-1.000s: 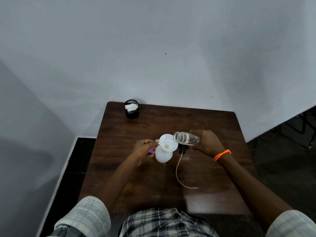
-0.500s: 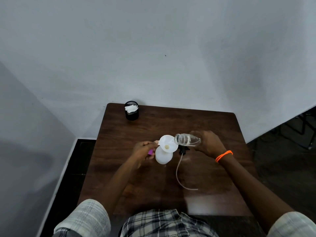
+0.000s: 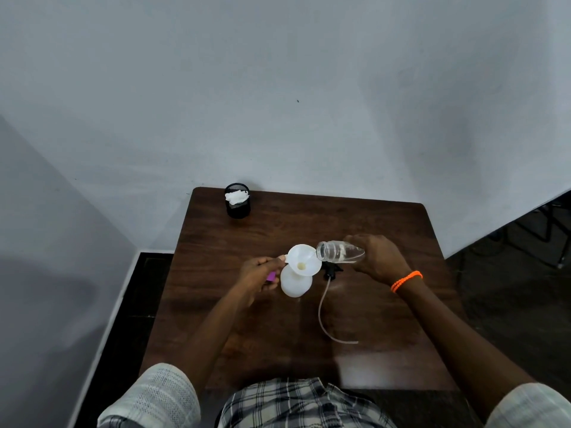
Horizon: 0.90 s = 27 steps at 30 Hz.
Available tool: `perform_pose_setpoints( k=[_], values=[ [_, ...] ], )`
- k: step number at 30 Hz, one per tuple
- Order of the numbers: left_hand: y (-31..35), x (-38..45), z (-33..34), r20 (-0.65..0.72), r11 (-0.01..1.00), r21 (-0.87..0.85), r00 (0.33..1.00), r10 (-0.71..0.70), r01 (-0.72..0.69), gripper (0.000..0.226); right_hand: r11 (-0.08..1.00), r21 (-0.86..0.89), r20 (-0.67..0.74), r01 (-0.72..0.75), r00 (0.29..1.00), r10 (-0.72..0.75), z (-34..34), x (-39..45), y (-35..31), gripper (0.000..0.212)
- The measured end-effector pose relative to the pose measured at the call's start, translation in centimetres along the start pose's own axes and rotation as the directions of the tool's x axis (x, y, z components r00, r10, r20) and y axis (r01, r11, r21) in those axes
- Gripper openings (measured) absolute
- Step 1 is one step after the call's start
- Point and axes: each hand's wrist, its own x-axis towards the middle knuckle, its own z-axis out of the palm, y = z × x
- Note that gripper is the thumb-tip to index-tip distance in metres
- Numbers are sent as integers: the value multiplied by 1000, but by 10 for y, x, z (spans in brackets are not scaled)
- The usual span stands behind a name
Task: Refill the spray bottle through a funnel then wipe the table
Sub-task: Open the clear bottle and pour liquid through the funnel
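**At the table's middle, a clear bottle tips over the funnel**

On the dark wooden table (image 3: 309, 341), set against a pale wall, the work sits near the middle. The right hand (image 3: 375, 257), an orange bead bracelet (image 3: 405, 281) on its wrist, grips a clear bottle (image 3: 340, 251) lying almost on its side, its open mouth just over the rim of the white funnel (image 3: 304, 260). The funnel stands in the neck of the white spray bottle (image 3: 295, 285), which is upright on the table. The left hand (image 3: 258, 271) pinches the funnel's small tab with curled fingers; something purple (image 3: 271, 276) shows under that hand. Just right of the spray bottle lies the black spray head (image 3: 331, 270), its thin tube (image 3: 324, 316) curving toward the near edge. At the far left corner stands a black mesh cup (image 3: 238, 201) holding crumpled white tissue (image 3: 236, 196). No label or writing can be read on anything.
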Motion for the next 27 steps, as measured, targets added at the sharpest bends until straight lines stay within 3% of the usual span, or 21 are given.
perform_pose_setpoints(
  k=[27],
  values=[
    [-4,-2,-1,8,999,-45,1000,13,-13,25,998,-44,55,-51,997,53,-20,-2,-23,60]
  ],
)
